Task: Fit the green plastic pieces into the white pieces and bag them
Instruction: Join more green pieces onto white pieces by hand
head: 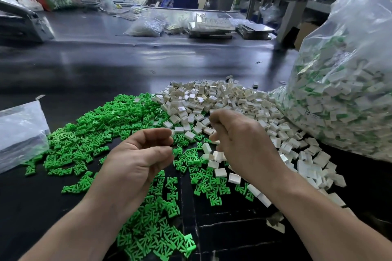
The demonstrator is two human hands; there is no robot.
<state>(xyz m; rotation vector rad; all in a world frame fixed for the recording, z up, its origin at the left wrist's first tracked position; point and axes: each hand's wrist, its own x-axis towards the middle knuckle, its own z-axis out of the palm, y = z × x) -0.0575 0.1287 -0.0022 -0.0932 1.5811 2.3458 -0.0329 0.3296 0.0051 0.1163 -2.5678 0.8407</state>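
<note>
A wide heap of green plastic pieces (89, 133) covers the black table at left and centre. A heap of white pieces (229, 99) lies behind and to the right of it. My left hand (135, 161) hovers over the green heap, palm turned inward, fingers loosely curled, with nothing visible in it. My right hand (241, 142) hovers where the two heaps meet, back toward the camera. Its fingers curl over white pieces (217, 155) that show beneath the palm. A big clear bag (347, 95) of white pieces fitted with green ones stands at the right.
A flat clear plastic bag (19, 133) lies at the left table edge. Across the dark table sit smaller bags of parts (146, 25) and stacked trays (212, 27). A grey frame post (294, 6) rises behind the big bag.
</note>
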